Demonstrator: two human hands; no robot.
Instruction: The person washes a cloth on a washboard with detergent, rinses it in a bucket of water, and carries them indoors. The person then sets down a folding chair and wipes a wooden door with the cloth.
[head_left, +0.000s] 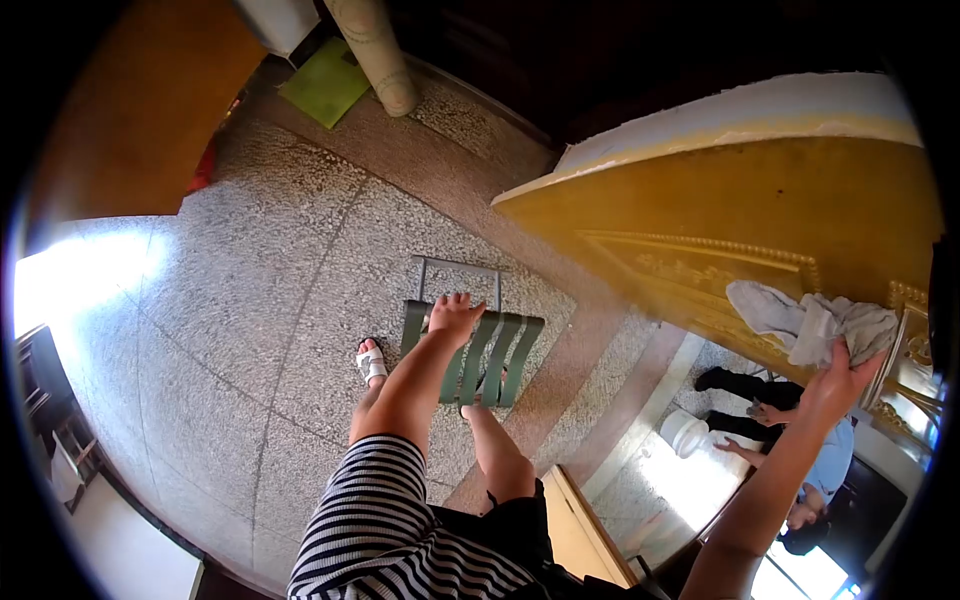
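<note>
My right hand [838,388], raised at the right, is closed on a crumpled grey-white cloth [825,322]. The cloth lies against the mouldings of a yellow door [650,225]. Down in the middle, my left hand [455,318] rests at the top edge of a chair [487,352] with dark green slats and a grey metal tube frame. Its fingers curl over that edge, and their undersides are hidden. The chair stands on the floor by my feet, one of them in a white sandal [371,360].
Another person [825,465] in a light blue top is at the right, near a white bucket [684,433]. A rolled mat [375,55] and a green sheet [327,84] are at the top. An orange-brown panel [130,110] fills the upper left. The speckled floor [240,290] shines near the left.
</note>
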